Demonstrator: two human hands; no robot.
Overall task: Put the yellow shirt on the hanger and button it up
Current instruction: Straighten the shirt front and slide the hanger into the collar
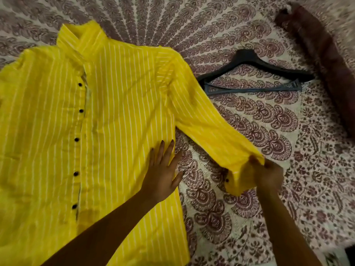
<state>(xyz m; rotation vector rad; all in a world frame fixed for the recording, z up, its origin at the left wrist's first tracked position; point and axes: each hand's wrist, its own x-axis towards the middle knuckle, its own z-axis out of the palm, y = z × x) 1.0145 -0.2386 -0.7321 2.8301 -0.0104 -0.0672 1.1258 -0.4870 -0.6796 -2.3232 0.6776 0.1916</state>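
Two contacts: left hand [163, 175] is pressing flat on the yellow striped shirt [105, 112], right hand [270, 177] is pinching its cuff [238, 181]. Overpulling is risking dragging the shirt askew, toward the pinch.

The light is soft, rather dim and warm; shadows are faint, just a thin shade under the black plastic hanger [248, 55]. The yellow white-striped shirt [124, 112] glows oversaturated, its stripes smeared. The dark brown rolled cloth [326, 54] at top right is badly blurred, and the pattern of the maroon-printed bedspread [288, 150] bows toward the frame edges.
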